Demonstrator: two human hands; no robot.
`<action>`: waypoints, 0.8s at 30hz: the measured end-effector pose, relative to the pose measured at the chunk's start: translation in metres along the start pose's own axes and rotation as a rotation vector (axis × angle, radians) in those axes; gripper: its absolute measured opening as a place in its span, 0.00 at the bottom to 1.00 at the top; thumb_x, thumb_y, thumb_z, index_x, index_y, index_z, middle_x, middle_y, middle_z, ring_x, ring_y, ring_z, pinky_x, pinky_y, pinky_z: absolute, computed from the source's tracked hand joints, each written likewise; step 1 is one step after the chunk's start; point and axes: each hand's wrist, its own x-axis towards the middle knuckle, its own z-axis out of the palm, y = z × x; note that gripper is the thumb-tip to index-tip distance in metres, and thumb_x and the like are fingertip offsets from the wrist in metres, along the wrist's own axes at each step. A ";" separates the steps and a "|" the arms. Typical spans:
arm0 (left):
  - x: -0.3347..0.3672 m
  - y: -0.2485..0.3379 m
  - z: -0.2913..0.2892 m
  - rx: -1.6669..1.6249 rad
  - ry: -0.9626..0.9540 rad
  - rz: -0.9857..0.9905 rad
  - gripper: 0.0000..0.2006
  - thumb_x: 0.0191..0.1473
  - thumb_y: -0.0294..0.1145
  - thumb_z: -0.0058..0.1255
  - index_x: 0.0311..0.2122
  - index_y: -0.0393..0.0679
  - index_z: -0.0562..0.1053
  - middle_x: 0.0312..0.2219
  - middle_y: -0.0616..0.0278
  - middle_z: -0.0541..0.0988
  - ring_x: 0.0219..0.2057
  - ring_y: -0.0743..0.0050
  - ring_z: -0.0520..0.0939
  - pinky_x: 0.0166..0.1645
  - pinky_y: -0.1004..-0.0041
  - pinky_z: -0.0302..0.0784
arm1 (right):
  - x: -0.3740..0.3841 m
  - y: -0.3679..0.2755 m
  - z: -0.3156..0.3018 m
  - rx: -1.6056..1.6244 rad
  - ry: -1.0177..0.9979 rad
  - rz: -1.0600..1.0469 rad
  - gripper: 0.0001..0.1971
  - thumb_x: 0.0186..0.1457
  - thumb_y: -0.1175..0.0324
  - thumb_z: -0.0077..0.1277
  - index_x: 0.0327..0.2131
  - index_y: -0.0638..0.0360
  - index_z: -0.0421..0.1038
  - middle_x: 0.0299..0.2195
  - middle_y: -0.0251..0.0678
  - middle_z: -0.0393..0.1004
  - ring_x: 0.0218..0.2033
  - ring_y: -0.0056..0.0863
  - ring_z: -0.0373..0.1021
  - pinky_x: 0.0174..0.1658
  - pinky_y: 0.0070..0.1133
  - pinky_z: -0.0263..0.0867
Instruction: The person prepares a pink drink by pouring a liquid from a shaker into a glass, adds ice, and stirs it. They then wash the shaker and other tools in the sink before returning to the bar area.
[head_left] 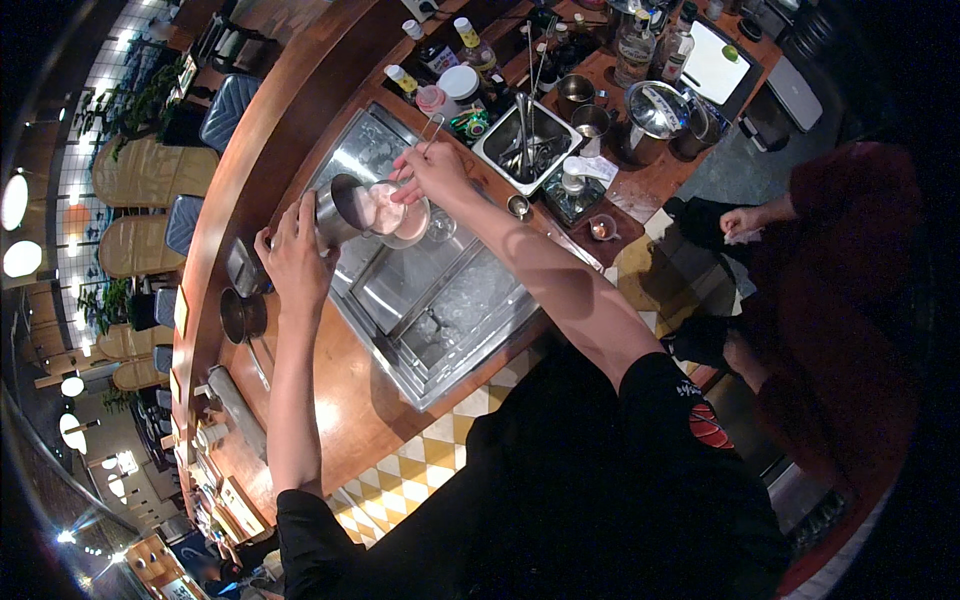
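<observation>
My left hand (295, 250) is wrapped round a metal shaker tin (338, 212), tipped on its side with its mouth to the right. Pale pink, frothy liquid (384, 208) shows at the tin's mouth. My right hand (432, 172) is closed on what looks like a small strainer, whose wire-loop handle (433, 124) sticks out past the fingers; its bowl is mostly hidden by the froth and my fingers. Below and just right of them, a clear glass (440, 226) stands over the steel sink station (375, 290).
Ice (455, 305) lies in the steel well. Behind are bottles (478, 50), a steel bin of bar tools (527, 140) and a metal shaker (655, 110). A pan (243, 315) rests on the left counter. Another person (850, 260) stands close on the right.
</observation>
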 end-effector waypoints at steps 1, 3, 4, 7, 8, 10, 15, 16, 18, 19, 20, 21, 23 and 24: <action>0.000 0.000 -0.002 0.003 0.000 0.000 0.44 0.33 0.31 0.70 0.61 0.54 0.64 0.52 0.64 0.73 0.52 0.65 0.76 0.59 0.52 0.60 | 0.000 -0.001 0.001 0.006 -0.001 -0.002 0.18 0.67 0.64 0.37 0.38 0.75 0.68 0.34 0.50 0.77 0.25 0.40 0.79 0.23 0.23 0.75; 0.002 -0.001 -0.008 0.003 0.005 0.007 0.44 0.33 0.31 0.70 0.61 0.54 0.64 0.52 0.64 0.73 0.52 0.65 0.76 0.59 0.51 0.60 | 0.001 -0.003 0.003 0.012 -0.003 -0.005 0.18 0.67 0.64 0.38 0.38 0.75 0.68 0.34 0.51 0.77 0.25 0.40 0.79 0.23 0.23 0.75; 0.002 -0.001 -0.010 0.003 0.008 0.011 0.45 0.33 0.31 0.70 0.61 0.54 0.64 0.52 0.64 0.73 0.52 0.65 0.76 0.59 0.51 0.60 | 0.001 -0.004 0.004 0.013 -0.003 -0.006 0.18 0.67 0.64 0.38 0.37 0.75 0.68 0.34 0.52 0.77 0.25 0.40 0.79 0.23 0.23 0.76; 0.002 -0.004 -0.013 0.009 0.031 0.007 0.44 0.33 0.30 0.70 0.61 0.54 0.64 0.52 0.64 0.73 0.52 0.65 0.75 0.59 0.51 0.61 | 0.001 -0.007 0.009 0.039 0.018 -0.014 0.17 0.66 0.67 0.37 0.36 0.76 0.68 0.32 0.52 0.77 0.23 0.41 0.79 0.19 0.24 0.74; 0.002 -0.004 -0.014 0.009 0.033 0.008 0.44 0.33 0.30 0.70 0.61 0.54 0.64 0.52 0.64 0.73 0.52 0.65 0.75 0.59 0.50 0.61 | 0.001 -0.008 0.010 0.051 0.029 -0.019 0.16 0.65 0.68 0.37 0.35 0.77 0.68 0.31 0.53 0.77 0.22 0.41 0.78 0.17 0.24 0.73; 0.004 -0.004 -0.018 0.009 0.036 0.009 0.44 0.34 0.29 0.70 0.61 0.54 0.64 0.53 0.63 0.73 0.52 0.65 0.75 0.58 0.50 0.61 | 0.002 -0.010 0.011 0.050 0.025 -0.018 0.16 0.66 0.68 0.37 0.35 0.77 0.68 0.31 0.52 0.77 0.22 0.41 0.78 0.17 0.24 0.73; 0.001 -0.011 -0.017 0.016 0.052 0.015 0.44 0.34 0.29 0.70 0.61 0.54 0.64 0.54 0.63 0.72 0.52 0.65 0.76 0.58 0.49 0.61 | 0.001 -0.016 0.016 0.055 0.019 -0.002 0.16 0.66 0.67 0.37 0.37 0.76 0.67 0.30 0.51 0.76 0.22 0.41 0.78 0.17 0.24 0.73; 0.000 -0.012 -0.017 0.017 0.057 0.017 0.44 0.34 0.29 0.70 0.61 0.54 0.64 0.54 0.63 0.72 0.52 0.65 0.76 0.58 0.49 0.61 | 0.000 -0.017 0.016 0.058 0.017 0.004 0.16 0.66 0.67 0.37 0.36 0.76 0.68 0.30 0.51 0.76 0.22 0.41 0.78 0.18 0.24 0.73; 0.001 -0.011 -0.018 0.021 0.035 0.022 0.44 0.37 0.30 0.67 0.62 0.56 0.62 0.54 0.63 0.73 0.53 0.65 0.75 0.59 0.49 0.60 | 0.001 -0.015 0.014 0.066 0.020 -0.006 0.16 0.65 0.68 0.38 0.35 0.76 0.68 0.30 0.51 0.76 0.22 0.41 0.78 0.18 0.24 0.73; 0.002 -0.011 -0.019 0.024 0.024 0.024 0.43 0.38 0.30 0.66 0.63 0.57 0.61 0.54 0.63 0.73 0.53 0.65 0.75 0.59 0.50 0.60 | 0.002 -0.015 0.013 0.070 0.021 -0.010 0.16 0.65 0.68 0.38 0.35 0.76 0.68 0.30 0.51 0.76 0.22 0.41 0.79 0.19 0.24 0.74; 0.002 -0.011 -0.019 0.026 0.025 0.023 0.43 0.38 0.30 0.66 0.63 0.57 0.61 0.54 0.63 0.73 0.53 0.65 0.75 0.59 0.50 0.60 | 0.002 -0.015 0.013 0.062 0.023 -0.016 0.16 0.65 0.68 0.38 0.35 0.76 0.68 0.30 0.52 0.76 0.22 0.41 0.79 0.19 0.24 0.74; 0.003 -0.010 -0.020 0.028 0.025 0.023 0.43 0.38 0.30 0.66 0.63 0.57 0.61 0.54 0.63 0.73 0.53 0.65 0.75 0.59 0.50 0.60 | 0.001 -0.015 0.013 0.053 0.026 -0.023 0.16 0.65 0.68 0.38 0.35 0.76 0.68 0.30 0.52 0.76 0.22 0.41 0.79 0.19 0.24 0.74; 0.003 -0.010 -0.021 0.029 0.036 0.023 0.44 0.36 0.29 0.67 0.62 0.56 0.62 0.53 0.63 0.73 0.53 0.65 0.75 0.59 0.50 0.60 | 0.001 -0.017 0.013 0.026 0.024 -0.014 0.16 0.65 0.68 0.38 0.36 0.75 0.68 0.31 0.51 0.77 0.23 0.40 0.79 0.20 0.24 0.74; 0.003 -0.010 -0.020 0.027 0.046 0.023 0.44 0.35 0.29 0.68 0.62 0.55 0.63 0.53 0.63 0.73 0.53 0.64 0.75 0.59 0.49 0.60 | 0.000 -0.019 0.013 0.007 0.019 0.000 0.16 0.66 0.67 0.38 0.37 0.75 0.68 0.33 0.50 0.77 0.24 0.39 0.79 0.21 0.23 0.75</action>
